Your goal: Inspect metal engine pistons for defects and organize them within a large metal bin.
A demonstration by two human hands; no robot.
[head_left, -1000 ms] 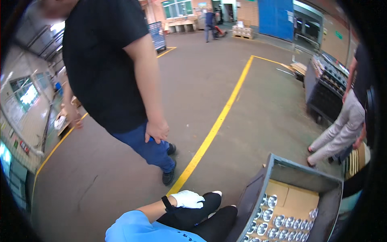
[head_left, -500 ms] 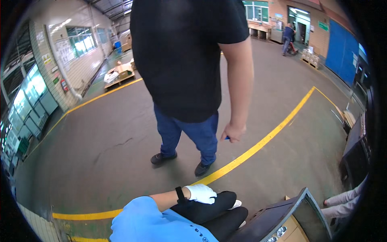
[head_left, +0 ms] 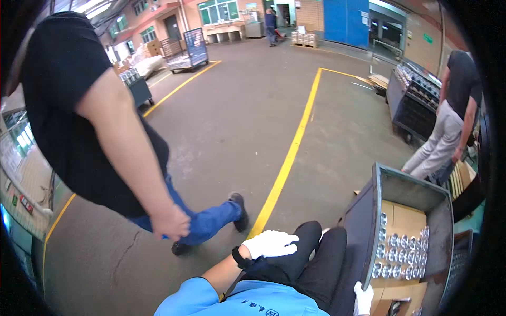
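Note:
My left hand [head_left: 271, 244], in a white glove with a black band at the wrist, lies on my left thigh. Its fingers are stretched out and it holds nothing. At my right stands a grey metal bin [head_left: 377, 210] with high walls. My right hand [head_left: 362, 299], also in a white glove, is closed over the bin's near left edge; part of it is cut off by the picture's lower edge. Inside the bin, rows of shiny round metal parts [head_left: 402, 256] rest on brown cardboard [head_left: 403, 216].
A person in a black shirt [head_left: 68, 116] is close at my left. Another person in grey trousers [head_left: 440, 137] stands beyond the bin, near a loaded dark cart [head_left: 414, 100]. A yellow floor line [head_left: 295, 142] runs ahead. Farther back are a wire trolley [head_left: 192, 52] and a pallet [head_left: 304, 41].
The view has swung right, bringing the bin's inside and my right hand into sight. The person in black now appears farther left, mid-step. My left hand stays on my thigh.

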